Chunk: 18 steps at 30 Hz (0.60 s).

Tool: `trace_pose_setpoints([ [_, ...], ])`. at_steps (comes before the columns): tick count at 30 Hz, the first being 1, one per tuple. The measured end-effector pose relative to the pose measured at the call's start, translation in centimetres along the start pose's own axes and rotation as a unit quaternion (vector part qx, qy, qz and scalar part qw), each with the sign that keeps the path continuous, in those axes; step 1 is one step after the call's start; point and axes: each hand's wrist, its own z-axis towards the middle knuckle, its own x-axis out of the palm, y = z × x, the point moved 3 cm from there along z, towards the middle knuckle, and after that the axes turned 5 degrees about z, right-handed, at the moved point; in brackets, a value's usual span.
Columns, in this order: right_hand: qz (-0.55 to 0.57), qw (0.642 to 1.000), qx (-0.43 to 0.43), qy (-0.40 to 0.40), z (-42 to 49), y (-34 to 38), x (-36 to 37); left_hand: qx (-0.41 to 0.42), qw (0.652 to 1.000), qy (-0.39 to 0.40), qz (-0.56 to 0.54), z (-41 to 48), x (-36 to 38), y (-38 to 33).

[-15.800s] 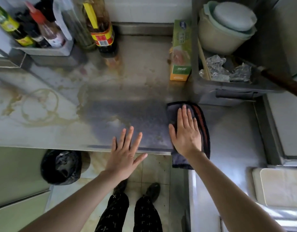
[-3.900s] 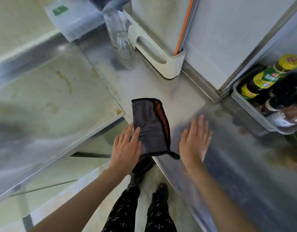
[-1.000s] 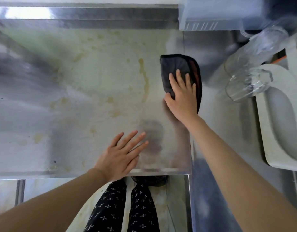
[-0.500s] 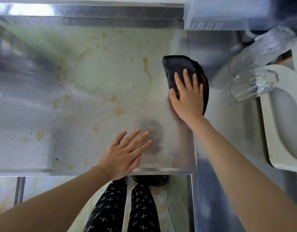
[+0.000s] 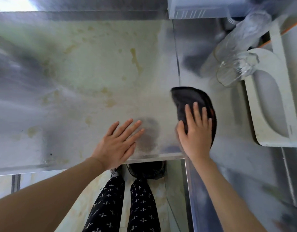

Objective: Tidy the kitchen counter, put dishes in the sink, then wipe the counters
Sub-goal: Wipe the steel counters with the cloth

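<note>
The left hand (image 5: 118, 144) lies flat on the stained steel desk (image 5: 74, 84), fingers spread. Beside it, the right hand (image 5: 194, 136) presses the dark cloth (image 5: 186, 97) down, fingers open on top. Behind the cloth stand clear glasses (image 5: 234, 71).

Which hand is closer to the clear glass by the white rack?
Right. The right hand presses the dark cloth just below-left of the glass; the left hand lies farther left.
</note>
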Motion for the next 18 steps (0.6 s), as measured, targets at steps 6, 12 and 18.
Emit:
trace_pose_setpoints([
  [6, 0.077, 0.992, 0.090, -0.037, -2.7, 2.7, 0.4, -0.001, 1.000, -0.001, 0.008, -0.1, 0.0, 0.0],
  [12, 0.006, 0.997, 0.067, -0.044, -5.9, -2.5, -1.0, -0.005, 1.000, -0.012, 0.000, 0.0, -0.3, -0.2],
  [18, 0.076, 0.974, 0.190, -0.099, -6.2, -2.2, -0.7, -0.012, 1.000, -0.014, -0.011, -0.1, -0.5, -0.2],
])
